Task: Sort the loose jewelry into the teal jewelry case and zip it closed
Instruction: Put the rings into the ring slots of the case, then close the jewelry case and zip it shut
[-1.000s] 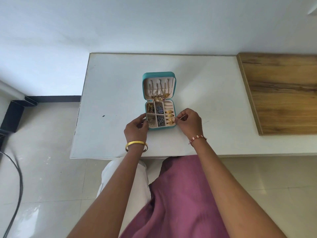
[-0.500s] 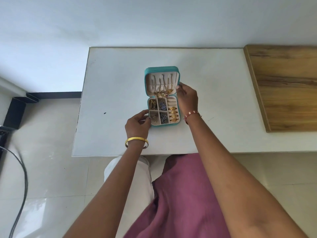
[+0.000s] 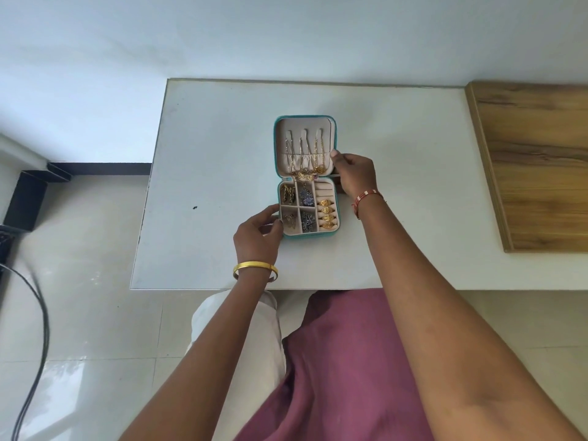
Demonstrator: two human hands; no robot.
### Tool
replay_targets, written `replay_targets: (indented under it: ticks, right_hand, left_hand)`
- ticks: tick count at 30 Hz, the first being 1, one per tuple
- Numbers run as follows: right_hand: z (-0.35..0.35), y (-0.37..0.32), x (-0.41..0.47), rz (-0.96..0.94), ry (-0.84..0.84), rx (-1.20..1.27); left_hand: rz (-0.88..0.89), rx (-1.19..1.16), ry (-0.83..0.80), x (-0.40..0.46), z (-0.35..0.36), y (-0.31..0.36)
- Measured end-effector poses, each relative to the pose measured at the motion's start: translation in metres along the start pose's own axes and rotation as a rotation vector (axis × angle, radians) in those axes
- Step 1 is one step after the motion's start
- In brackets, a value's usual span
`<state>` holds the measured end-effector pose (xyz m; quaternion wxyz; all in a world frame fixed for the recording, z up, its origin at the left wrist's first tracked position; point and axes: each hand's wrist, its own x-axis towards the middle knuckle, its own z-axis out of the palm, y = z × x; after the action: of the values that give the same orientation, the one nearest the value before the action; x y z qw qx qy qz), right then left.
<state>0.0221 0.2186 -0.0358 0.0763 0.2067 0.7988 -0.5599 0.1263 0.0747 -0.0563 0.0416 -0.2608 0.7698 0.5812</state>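
The case (image 3: pixel 307 176) lies open flat on the white table (image 3: pixel 222 148), roughly at its middle, lid half away from me and tray half toward me. My left hand (image 3: pixel 256 238) is at the tray's near left corner, thumb and fingertips curled against the teal edge, holding it there. My right hand (image 3: pixel 353 175) sits on the case's right side, level with the hinge; its fingers (image 3: pixel 334 154) curl onto the lid's right rim and pinch it.

Inside the lid, gold chains (image 3: pixel 305 154) hang from the hooks and gather in a heap at the hinge end. In the tray, four gold rings (image 3: pixel 327 213) stand in the roll slots along the right side. To their left are four small compartments: gold earrings (image 3: pixel 289 195) in the far left one, dark pieces (image 3: pixel 306 197) in the far right one, and more small pieces in the two near ones, too fine for me to name.

A gold bangle (image 3: pixel 254 268) is on my left wrist and a red-and-white thread band (image 3: pixel 366 198) on my right. Right of the case, well apart, a wooden board (image 3: pixel 537 160) lies on the table.
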Motion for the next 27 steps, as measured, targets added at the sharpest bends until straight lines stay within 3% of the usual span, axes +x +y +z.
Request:
replay_targets:
  ticks: [6,12,27]
  right_hand:
    - [-0.003,0.008,-0.007,0.014,-0.02,0.152]
    - [-0.019,0.02,-0.02,0.008,-0.154,0.306]
    - [-0.034,0.037,-0.061,-0.059,-0.177,0.336]
  left_hand:
    - [-0.012,-0.039,-0.024,0.001,-0.003,-0.002]
    - [-0.044,-0.109,-0.021,0.001,-0.003,-0.006]
    - [-0.123,-0.166,0.057,-0.002,0.002,-0.011]
